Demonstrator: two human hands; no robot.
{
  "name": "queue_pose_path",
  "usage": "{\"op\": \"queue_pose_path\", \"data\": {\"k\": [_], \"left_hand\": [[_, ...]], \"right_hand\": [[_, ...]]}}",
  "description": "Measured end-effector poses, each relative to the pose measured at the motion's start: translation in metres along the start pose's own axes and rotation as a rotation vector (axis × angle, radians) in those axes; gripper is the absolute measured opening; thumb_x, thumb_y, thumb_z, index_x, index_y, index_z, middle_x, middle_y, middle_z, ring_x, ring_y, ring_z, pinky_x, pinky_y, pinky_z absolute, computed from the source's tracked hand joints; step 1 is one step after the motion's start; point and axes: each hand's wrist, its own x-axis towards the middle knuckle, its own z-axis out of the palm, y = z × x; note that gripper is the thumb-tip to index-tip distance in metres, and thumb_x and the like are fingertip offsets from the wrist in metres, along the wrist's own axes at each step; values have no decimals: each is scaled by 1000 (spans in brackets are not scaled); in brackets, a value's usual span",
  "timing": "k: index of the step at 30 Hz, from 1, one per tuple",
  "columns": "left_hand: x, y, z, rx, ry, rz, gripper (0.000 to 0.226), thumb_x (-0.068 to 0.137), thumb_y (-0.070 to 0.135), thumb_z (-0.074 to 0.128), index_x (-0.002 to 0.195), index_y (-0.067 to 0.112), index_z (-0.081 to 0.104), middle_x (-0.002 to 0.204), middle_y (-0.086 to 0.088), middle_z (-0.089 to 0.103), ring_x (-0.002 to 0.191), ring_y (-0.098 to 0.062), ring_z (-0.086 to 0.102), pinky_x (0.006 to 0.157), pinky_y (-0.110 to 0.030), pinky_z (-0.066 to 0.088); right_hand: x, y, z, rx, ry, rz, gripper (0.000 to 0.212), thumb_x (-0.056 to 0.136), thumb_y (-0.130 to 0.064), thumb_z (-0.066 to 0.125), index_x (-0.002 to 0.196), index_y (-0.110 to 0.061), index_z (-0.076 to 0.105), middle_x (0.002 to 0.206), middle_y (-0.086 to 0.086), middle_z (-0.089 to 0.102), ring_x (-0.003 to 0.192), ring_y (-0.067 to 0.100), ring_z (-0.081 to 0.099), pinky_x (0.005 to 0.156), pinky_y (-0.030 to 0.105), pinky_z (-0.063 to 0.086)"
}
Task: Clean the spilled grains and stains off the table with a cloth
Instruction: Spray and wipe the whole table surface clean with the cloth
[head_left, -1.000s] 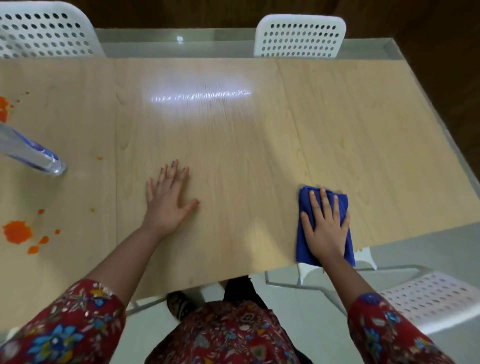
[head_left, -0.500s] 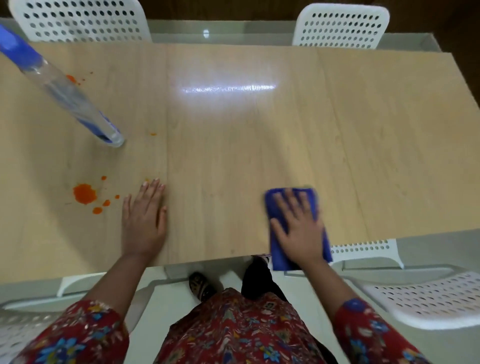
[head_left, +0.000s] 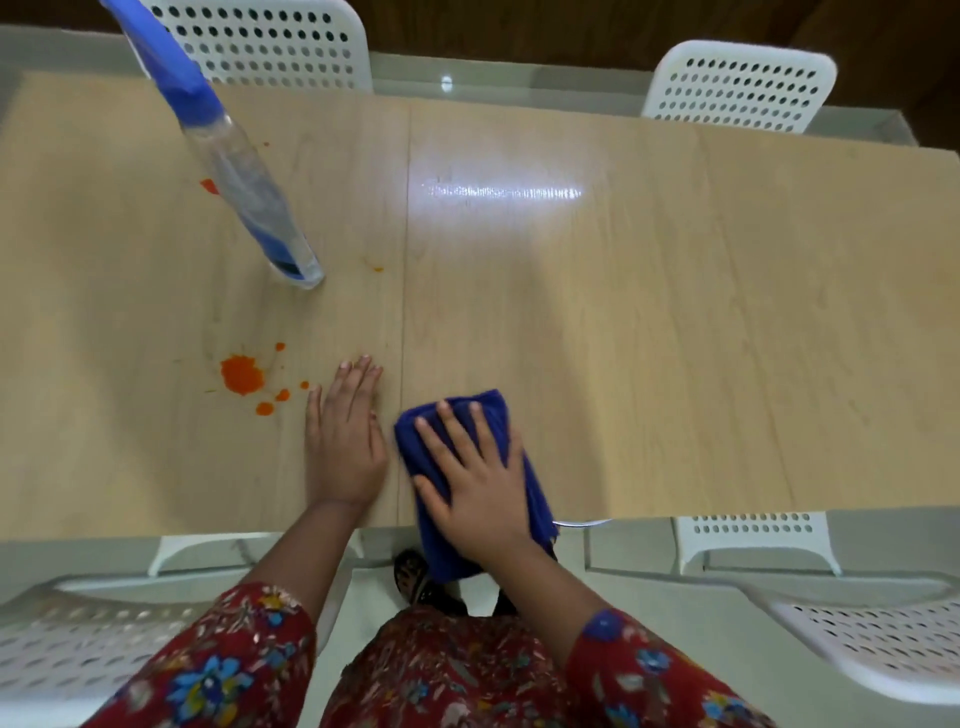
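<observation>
A folded blue cloth (head_left: 457, 410) lies at the near edge of the light wooden table (head_left: 675, 338), its lower end hanging over the edge. My right hand (head_left: 480, 483) presses flat on the cloth with fingers spread. My left hand (head_left: 345, 441) rests flat on the bare table just left of the cloth, fingers together. An orange stain (head_left: 241, 375) with small splashes around it sits left of my left hand. More orange spots (head_left: 209, 185) lie farther back, beside the bottle.
A clear spray bottle with a blue top (head_left: 244, 192) stands on the table at the back left. White perforated chairs stand at the far side (head_left: 737, 88) and near side (head_left: 878, 649). Grey floor shows below the table edge.
My right hand has slid the cloth leftward along the near edge, close to my left hand. The view has shifted, bringing the orange stain and the bottle further into sight.
</observation>
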Motion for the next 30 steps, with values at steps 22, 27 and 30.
{"op": "queue_pose_path", "data": {"k": [22,27,30], "left_hand": [[3,-2,-2,-58,41,-46,57,88,11,34,144,12,41,151,-4,40,144,-17,26,121,-38,6],[3,-3,0,-31,12,-44,59,86,9,38,145,12,40,152,-3,38,145,-17,25,121,-44,12],[3,-3,1,-25,14,-55,56,88,12,36,144,12,42,152,-4,39,145,-18,26,120,-45,14]], "right_hand": [[56,59,-16,-6,15,395,56,95,-56,24,150,-47,18,163,-5,9,150,26,0,110,67,10],[160,48,-23,60,32,552,56,99,-51,25,152,-44,10,164,-1,0,149,30,-9,110,68,0],[142,3,-10,28,-9,242,56,99,-51,25,152,-43,10,163,-2,0,149,31,-9,112,66,-5]]}}
